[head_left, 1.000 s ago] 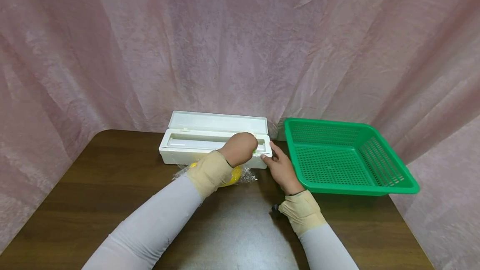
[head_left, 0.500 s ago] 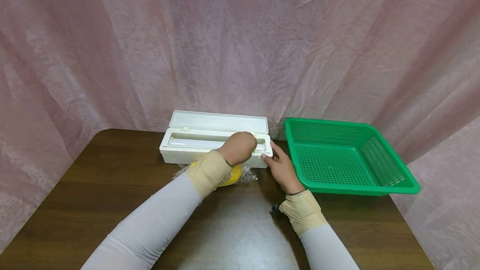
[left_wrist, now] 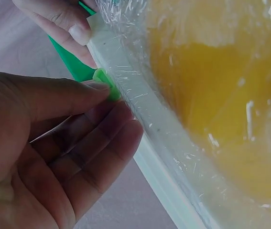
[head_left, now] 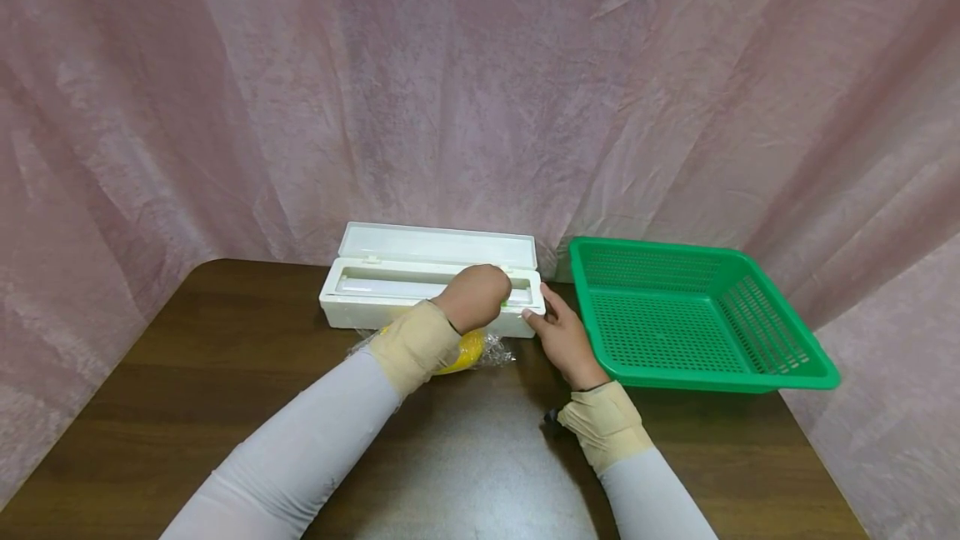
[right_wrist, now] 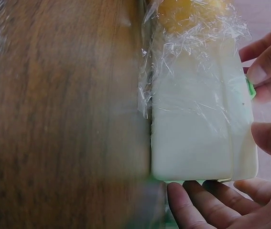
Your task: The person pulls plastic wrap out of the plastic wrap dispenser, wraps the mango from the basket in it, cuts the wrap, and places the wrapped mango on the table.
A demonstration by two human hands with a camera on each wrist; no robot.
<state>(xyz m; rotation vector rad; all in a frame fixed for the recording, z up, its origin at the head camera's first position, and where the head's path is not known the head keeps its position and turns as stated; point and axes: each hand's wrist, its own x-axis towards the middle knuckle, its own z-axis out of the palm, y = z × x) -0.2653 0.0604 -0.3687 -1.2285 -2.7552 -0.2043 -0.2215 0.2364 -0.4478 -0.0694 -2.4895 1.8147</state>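
A long white cling film dispenser (head_left: 375, 317) stands at the table's back, its lid (head_left: 438, 246) raised and a white film roll (head_left: 375, 287) inside. My left hand (head_left: 474, 297) is over its front edge near the right end. Thumb and forefinger pinch a small green slide cutter (left_wrist: 107, 85) on that edge, as the left wrist view shows. My right hand (head_left: 564, 340) holds the dispenser's right end, thumb on the top edge and fingers along the end face. Clear film (right_wrist: 192, 90) hangs down the front around a yellow object (head_left: 471, 350), partly hidden by my left wrist.
To the right of the dispenser sits a green plastic basket (head_left: 720, 380) with perforated walls, close beside my right hand. A pink curtain (head_left: 480, 90) hangs right behind the brown wooden table (head_left: 187, 373).
My left hand has slid slightly left along the dispenser's front edge with the green slide cutter. The right hand keeps its place on the end.
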